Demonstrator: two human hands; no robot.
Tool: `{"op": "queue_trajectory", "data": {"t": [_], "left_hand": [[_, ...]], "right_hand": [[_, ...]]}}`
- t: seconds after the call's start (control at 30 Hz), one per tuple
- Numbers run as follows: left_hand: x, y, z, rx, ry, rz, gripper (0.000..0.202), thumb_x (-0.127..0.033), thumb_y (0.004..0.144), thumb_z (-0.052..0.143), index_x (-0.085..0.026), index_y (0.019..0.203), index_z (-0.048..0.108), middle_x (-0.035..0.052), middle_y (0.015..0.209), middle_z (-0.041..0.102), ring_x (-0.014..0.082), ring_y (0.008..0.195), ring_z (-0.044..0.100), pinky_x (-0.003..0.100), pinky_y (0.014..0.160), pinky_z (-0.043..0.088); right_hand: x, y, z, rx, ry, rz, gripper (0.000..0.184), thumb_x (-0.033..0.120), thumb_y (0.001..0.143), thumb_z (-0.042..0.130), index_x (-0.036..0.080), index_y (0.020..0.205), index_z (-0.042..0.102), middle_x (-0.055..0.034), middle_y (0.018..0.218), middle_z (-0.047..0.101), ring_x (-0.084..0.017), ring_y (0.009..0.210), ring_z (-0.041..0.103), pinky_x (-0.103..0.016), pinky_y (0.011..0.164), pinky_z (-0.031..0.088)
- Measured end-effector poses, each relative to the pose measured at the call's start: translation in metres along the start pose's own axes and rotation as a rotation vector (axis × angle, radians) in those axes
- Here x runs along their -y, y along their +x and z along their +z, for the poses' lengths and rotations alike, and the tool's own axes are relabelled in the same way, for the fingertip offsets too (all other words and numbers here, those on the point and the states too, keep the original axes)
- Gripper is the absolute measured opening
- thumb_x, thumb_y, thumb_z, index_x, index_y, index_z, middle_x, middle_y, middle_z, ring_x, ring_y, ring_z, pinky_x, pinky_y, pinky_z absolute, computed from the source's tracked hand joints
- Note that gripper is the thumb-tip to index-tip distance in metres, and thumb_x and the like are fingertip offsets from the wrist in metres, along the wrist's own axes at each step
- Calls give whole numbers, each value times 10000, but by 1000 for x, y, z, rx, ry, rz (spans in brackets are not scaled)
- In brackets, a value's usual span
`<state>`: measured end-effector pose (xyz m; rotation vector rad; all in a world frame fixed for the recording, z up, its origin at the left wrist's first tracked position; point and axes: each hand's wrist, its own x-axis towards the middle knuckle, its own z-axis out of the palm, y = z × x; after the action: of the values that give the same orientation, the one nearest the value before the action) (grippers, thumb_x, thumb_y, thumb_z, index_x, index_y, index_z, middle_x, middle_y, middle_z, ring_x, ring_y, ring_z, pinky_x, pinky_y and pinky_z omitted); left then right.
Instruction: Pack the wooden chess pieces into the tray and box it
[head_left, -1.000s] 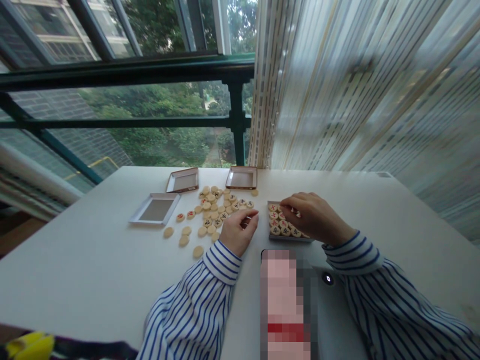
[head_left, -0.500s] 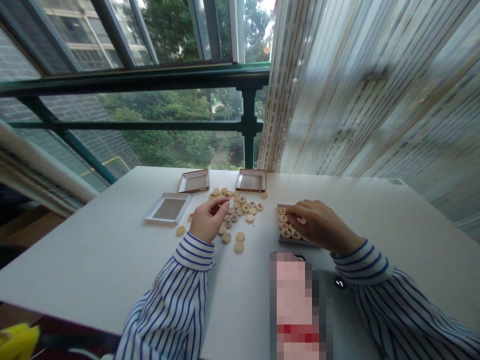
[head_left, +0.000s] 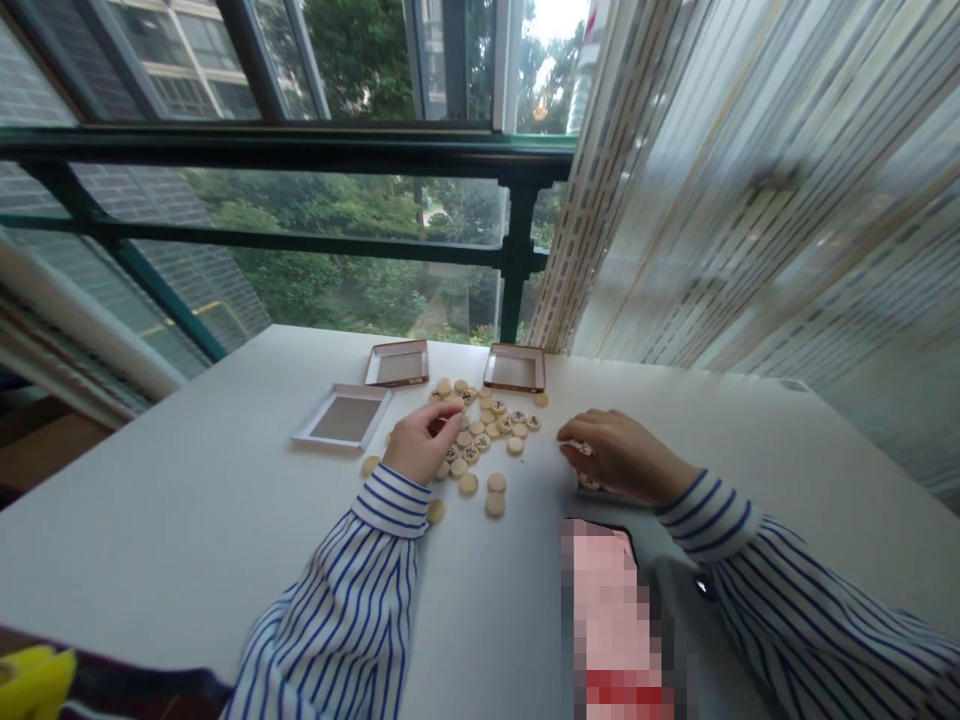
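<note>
Several round wooden game pieces (head_left: pixel 487 438) with red or black marks lie scattered on a white table (head_left: pixel 187 520). My left hand (head_left: pixel 420 443) rests among them, its fingers pinched on a piece near the pile's left side. My right hand (head_left: pixel 615 455) lies curled over a small grey tray (head_left: pixel 592 487) filled with more pieces, hiding most of it; its fingertips touch the pieces at the tray's left edge. Both arms wear blue-and-white striped sleeves.
Three open shallow boxes stand behind the pile: a white one (head_left: pixel 343 417) at the left and two brown-rimmed ones (head_left: pixel 397 363) (head_left: pixel 515 368). A phone lies at the near edge by my right forearm. A window railing and a curtain stand beyond the table.
My left hand moved left from beside the tray into the pile and pinched a piece. My right hand stayed over the tray. The view shifted left and up.
</note>
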<state>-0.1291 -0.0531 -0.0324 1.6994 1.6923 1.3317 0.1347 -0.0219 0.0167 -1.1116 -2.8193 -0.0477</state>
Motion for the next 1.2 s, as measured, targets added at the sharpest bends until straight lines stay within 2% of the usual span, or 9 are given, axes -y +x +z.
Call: {"op": "queue_trajectory", "data": {"t": [0.3, 0.43, 0.6, 0.87, 1.2], "left_hand": [[8, -7, 1, -65, 142, 117, 237, -327, 769, 537, -147, 849, 669, 54, 759, 671, 113, 560, 570, 234, 560, 479], [6, -8, 2, -83, 153, 116, 210, -291, 776, 532, -146, 847, 666, 52, 758, 661, 110, 565, 567, 229, 565, 470], [6, -9, 3, -94, 151, 126, 182, -260, 779, 529, -151, 839, 662, 47, 770, 662, 101, 553, 558, 223, 558, 462], [8, -9, 3, -123, 176, 128, 171, -253, 776, 531, -163, 836, 664, 42, 754, 662, 106, 576, 557, 217, 547, 448], [9, -9, 3, -118, 174, 124, 169, -240, 773, 531, -158, 841, 662, 41, 750, 659, 104, 571, 557, 214, 542, 448]], "right_hand": [[10, 57, 16, 95, -54, -35, 261, 307, 842, 433, 202, 960, 641, -75, 947, 668, -185, 852, 600, -271, 710, 400], [12, 82, 22, 77, -13, 66, 287, 344, 831, 446, 200, 1007, 621, -78, 961, 669, -192, 867, 600, -265, 698, 402], [10, 106, 31, 63, -7, 115, 322, 384, 823, 448, 190, 1027, 605, -83, 1021, 655, -208, 920, 587, -270, 708, 405], [13, 116, 33, 108, -6, 143, 241, 346, 793, 487, 209, 922, 638, -57, 915, 681, -191, 823, 601, -254, 632, 380], [2, 114, 32, 109, -36, 205, 235, 323, 790, 467, 204, 891, 643, -65, 892, 680, -199, 814, 598, -269, 634, 386]]}}
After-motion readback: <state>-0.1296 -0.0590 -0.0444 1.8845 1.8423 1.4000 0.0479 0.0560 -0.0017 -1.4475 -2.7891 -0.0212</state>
